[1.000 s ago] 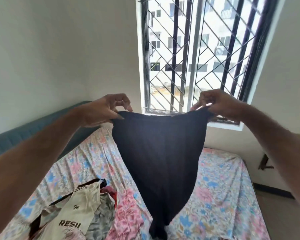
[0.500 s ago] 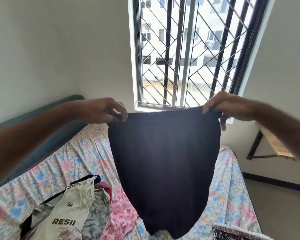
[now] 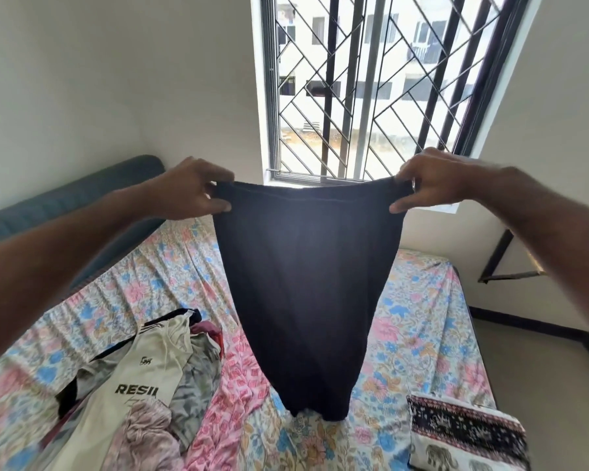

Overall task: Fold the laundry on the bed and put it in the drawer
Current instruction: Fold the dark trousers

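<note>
Here both arms reach forward, left hand (image 3: 193, 190) and right hand (image 3: 432, 185) pinching the black garment's (image 3: 306, 283) top corners.

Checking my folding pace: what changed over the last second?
Both hands, left hand and right hand, spread apart, pulling the black fabric garment wider and flatter. Each keeps pinching a top corner. The pile of unfolded clothes on the floral bedsheet stayed put.

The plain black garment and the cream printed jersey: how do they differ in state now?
The plain black garment hangs spread in the air, held by both hands; the cream printed jersey lies crumpled in the pile on the bed. The black one is plain; the jersey shows letters. Both are unfolded.
</note>
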